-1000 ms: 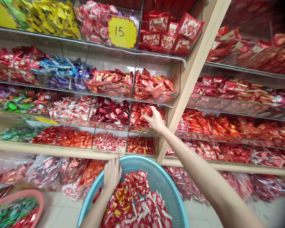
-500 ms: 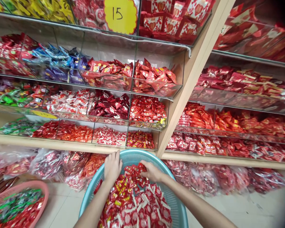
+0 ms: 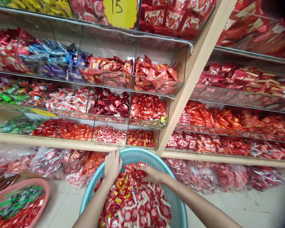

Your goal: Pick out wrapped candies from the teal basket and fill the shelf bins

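Sweets [image 3: 135, 205] in red wrappers are heaped inside a blue basket [image 3: 146, 156], some printed in yellow and some, at the near side, banded in white. The basket's far rim is covered by the left hand [image 3: 112, 164], whose fingers are bent over the edge and lie close together, the rim being gripped beneath them. The heap within the basket is touched by the right hand [image 3: 153, 174], whose thumb and fingers are held apart around some wrapped pieces; whether any piece is pinched cannot be told. Just beyond the basket, a wooden ledge [image 3: 68, 145] is seen, and above it glass compartments are stacked. The lowest one straight behind the basket is filled with red and yellow packets [image 3: 140, 138]; higher up and a little to the left of the basket, dark red packets [image 3: 110, 104] are stored. High above the basket, a yellow tag [image 3: 121, 12] marked "15" is displayed, its top cut off. A slanting wooden post [image 3: 190, 85] is placed above the basket, toward its right. Well to the left of the basket, a pink basket [image 3: 46, 194] is filled with green and red sweets. Clear bags [image 3: 46, 161] are crowded under the ledge on either side of the blue basket, and pale floor tiles [image 3: 66, 205] are shown between the two baskets.
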The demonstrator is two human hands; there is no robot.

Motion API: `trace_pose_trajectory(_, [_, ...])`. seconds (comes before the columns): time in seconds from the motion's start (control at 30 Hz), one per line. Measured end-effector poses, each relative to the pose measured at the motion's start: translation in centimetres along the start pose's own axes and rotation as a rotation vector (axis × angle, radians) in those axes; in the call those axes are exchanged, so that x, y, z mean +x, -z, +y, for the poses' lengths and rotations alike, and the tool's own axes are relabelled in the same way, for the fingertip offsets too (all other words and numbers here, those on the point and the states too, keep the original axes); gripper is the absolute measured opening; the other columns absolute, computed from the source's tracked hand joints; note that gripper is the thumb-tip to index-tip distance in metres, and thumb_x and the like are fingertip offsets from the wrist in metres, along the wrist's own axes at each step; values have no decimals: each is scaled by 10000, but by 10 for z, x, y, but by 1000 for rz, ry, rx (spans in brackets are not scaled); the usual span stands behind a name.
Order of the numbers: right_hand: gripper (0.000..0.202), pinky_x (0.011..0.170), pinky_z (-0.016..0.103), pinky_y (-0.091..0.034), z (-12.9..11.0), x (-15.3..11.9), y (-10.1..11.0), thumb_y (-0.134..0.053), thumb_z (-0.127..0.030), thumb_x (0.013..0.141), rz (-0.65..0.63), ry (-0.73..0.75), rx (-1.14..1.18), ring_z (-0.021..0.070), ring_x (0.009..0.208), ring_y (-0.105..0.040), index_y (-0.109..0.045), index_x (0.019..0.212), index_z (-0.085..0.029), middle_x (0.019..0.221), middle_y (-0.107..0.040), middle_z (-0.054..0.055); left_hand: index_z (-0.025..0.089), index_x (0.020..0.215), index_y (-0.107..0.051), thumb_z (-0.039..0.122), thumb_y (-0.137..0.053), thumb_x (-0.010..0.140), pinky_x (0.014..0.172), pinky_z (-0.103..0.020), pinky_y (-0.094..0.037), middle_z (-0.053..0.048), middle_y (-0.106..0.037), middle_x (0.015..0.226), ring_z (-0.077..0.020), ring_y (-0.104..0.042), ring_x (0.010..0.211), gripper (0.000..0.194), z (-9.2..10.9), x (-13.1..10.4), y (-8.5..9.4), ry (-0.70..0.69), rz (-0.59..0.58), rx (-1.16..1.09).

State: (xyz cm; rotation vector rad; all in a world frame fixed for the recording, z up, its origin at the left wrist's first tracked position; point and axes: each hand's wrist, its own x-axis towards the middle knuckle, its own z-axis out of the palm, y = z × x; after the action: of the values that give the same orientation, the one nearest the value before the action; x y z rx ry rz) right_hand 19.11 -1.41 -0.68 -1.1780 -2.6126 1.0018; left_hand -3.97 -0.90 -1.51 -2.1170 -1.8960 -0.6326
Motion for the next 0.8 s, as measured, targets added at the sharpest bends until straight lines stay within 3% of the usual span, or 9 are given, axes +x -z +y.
trace_pose_trajectory(0.17, [268, 825, 298, -410, 7, -4, 15, -635, -231, 704, 139, -45, -153, 187, 896, -515, -596, 965, -183, 961, -537, 49, 150, 1251, -425, 279, -363, 856, 773, -344, -319, -98, -530, 1023, -217, -447, 898, 420, 1, 1, -1, -5, 6, 8])
trace_pose_trajectory(0.33, [400, 800, 286, -410, 11, -4, 1, -698, -259, 639, 33, -55, -136, 193, 896, -516, -569, 1013, -201, 979, -560, 33, 152, 1255, -425, 279, -362, 855, 784, -346, -320, -102, -530, 1025, -217, -448, 907, 425, 1, 1, 0, 7, -11, -2])
trace_pose_trajectory(0.53, [538, 645, 234, -397, 7, 1, -19, -710, -293, 615, -45, -124, -118, 155, 768, -517, -486, 1099, -223, 908, -571, -2, 162, 1261, -418, 278, -379, 849, 792, -342, -322, -100, -527, 1033, -215, -450, 917, 430, 1, 0, 1, 9, -3, -29])
trace_pose_trajectory(0.8, [286, 616, 234, -375, 3, -1, -23, -659, -320, 682, -23, -89, -246, 166, 757, -527, -573, 928, -203, 855, -593, 15, 155, 1261, -416, 281, -370, 852, 783, -340, -322, -99, -531, 1029, -214, -449, 905, 430, 0, 1, 1, 2, -12, -11])
